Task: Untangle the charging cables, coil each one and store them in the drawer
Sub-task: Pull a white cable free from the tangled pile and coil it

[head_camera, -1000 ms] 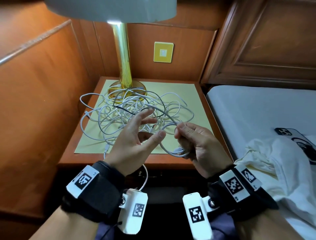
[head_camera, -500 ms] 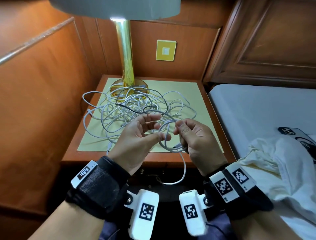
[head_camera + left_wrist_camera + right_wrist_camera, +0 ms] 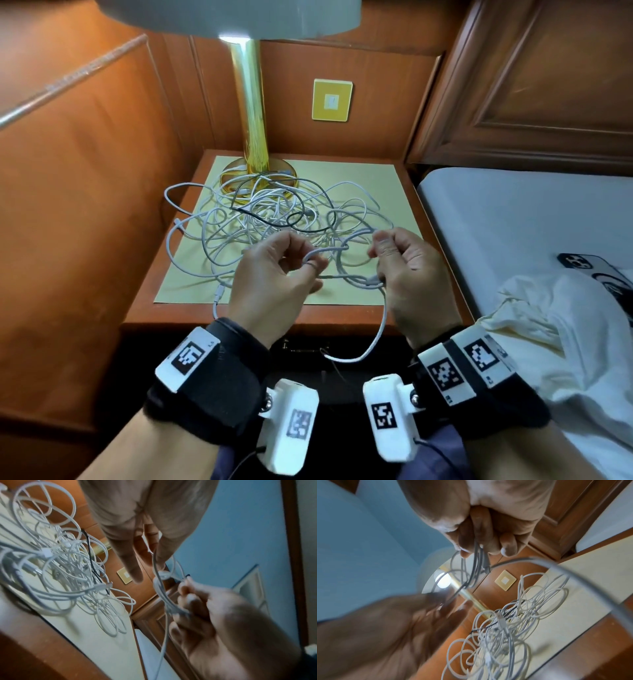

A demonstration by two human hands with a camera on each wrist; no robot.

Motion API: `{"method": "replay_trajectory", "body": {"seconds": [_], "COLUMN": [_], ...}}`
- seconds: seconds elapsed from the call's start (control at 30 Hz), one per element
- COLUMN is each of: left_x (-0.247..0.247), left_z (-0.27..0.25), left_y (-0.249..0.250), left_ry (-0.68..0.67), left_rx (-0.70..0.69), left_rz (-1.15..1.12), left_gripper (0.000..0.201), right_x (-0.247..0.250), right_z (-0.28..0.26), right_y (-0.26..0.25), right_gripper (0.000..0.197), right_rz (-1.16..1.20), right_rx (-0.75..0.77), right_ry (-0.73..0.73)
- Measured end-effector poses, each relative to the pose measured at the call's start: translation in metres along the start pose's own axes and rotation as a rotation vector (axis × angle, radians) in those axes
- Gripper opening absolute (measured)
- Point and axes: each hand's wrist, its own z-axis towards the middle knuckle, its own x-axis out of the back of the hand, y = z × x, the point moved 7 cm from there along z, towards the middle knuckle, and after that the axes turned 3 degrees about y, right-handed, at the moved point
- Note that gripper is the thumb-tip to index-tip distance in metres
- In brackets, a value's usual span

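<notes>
A tangle of white charging cables [image 3: 260,219] with one black cable [image 3: 294,219] lies on the nightstand's yellow mat [image 3: 394,192]. Over the front edge my two hands hold a partly coiled white cable [image 3: 356,283]. My left hand [image 3: 310,265] pinches a strand of it between thumb and finger. My right hand [image 3: 378,263] grips the gathered loops in curled fingers. A slack loop [image 3: 376,339] hangs below the table edge. In the left wrist view the coil [image 3: 163,595] runs from my left hand [image 3: 149,569] into the right fist. In the right wrist view my right hand [image 3: 481,550] clasps several strands.
A brass lamp [image 3: 253,150] stands at the back of the nightstand [image 3: 164,311], its base partly under the cables. Wood panels close off the left and back. A bed [image 3: 513,212] with a rumpled white sheet [image 3: 565,335] and a phone [image 3: 582,263] lies right. The drawer front [image 3: 301,346] is in shadow.
My left hand, its fingers spread a second ago, has closed to pinch the cable. Both hands have moved a little apart, and a slack loop now hangs below the table edge.
</notes>
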Motion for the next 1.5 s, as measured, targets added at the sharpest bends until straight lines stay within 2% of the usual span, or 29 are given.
{"method": "replay_trajectory", "body": {"seconds": [0.03,0.1,0.17,0.2,0.33,0.47,0.53,0.63,0.77,0.93,1.07,1.13,1.2,1.23,1.27,1.33,1.37,1.43,1.5], "left_x": [0.005,0.010,0.012,0.015,0.026,0.031,0.033,0.031,0.038,0.058,0.059,0.061,0.067,0.074,0.086,0.116,0.129,0.139,0.135], "left_z": [0.002,0.005,0.007,0.008,0.010,0.016,0.015,0.013,0.003,-0.046,-0.082,-0.092,-0.102,-0.104,-0.104,-0.102,-0.102,-0.102,-0.101], "left_y": [-0.001,-0.002,-0.002,-0.002,-0.007,-0.020,-0.022,-0.019,-0.007,0.009,0.040,0.047,0.043,0.040,0.039,0.041,0.041,0.029,0.010], "left_ry": [0.011,-0.009,-0.060,-0.078,-0.111,-0.029,-0.001,-0.021,-0.040,0.085,-0.040,-0.150,-0.232,-0.206,-0.111,0.192,0.306,0.389,0.332], "left_rx": [0.023,0.149,0.261,0.284,0.303,0.279,0.258,0.253,0.192,0.141,0.133,0.144,0.151,0.136,0.082,-0.042,-0.059,0.036,0.233], "left_rz": [-0.043,-0.277,-0.540,-0.580,-0.366,-0.148,-0.146,-0.271,-0.341,-0.233,-0.197,-0.174,-0.082,-0.038,0.013,0.081,0.068,-0.119,-0.431], "left_gripper": [0.012,0.007,0.008,0.009,0.006,0.025,0.029,0.025,0.023,0.018,0.026,0.018,0.014,0.017,0.023,0.037,0.041,0.045,0.044], "right_x": [0.007,0.020,0.033,0.037,0.048,0.045,0.045,0.048,0.046,0.039,0.036,0.038,0.049,0.055,0.061,0.067,0.067,0.062,0.057], "right_z": [0.004,0.011,0.016,0.018,0.020,0.016,0.014,0.011,-0.003,-0.053,-0.102,-0.111,-0.107,-0.100,-0.094,-0.085,-0.083,-0.081,-0.077], "right_y": [0.005,0.015,0.023,0.026,0.031,0.026,0.021,0.018,0.013,0.007,-0.001,-0.018,-0.038,-0.045,-0.049,-0.050,-0.049,-0.051,-0.059], "right_gripper": [0.034,0.036,0.035,0.035,0.035,0.036,0.036,0.036,0.035,0.034,0.033,0.033,0.032,0.031,0.031,0.031,0.031,0.030,0.028], "right_rz": [0.017,0.094,0.196,0.230,0.229,0.184,0.144,0.096,0.112,0.185,0.271,0.339,0.353,0.346,0.329,0.272,0.210,0.022,-0.109], "right_rx": [-0.039,-0.133,-0.225,-0.256,-0.254,-0.176,-0.131,-0.098,-0.088,-0.166,-0.278,-0.320,-0.290,-0.261,-0.232,-0.160,-0.106,0.022,0.124], "right_ry": [0.031,0.090,0.141,0.160,0.198,0.174,0.169,0.162,0.080,0.008,-0.082,-0.128,-0.115,-0.090,-0.069,-0.070,-0.085,-0.107,-0.098]}}
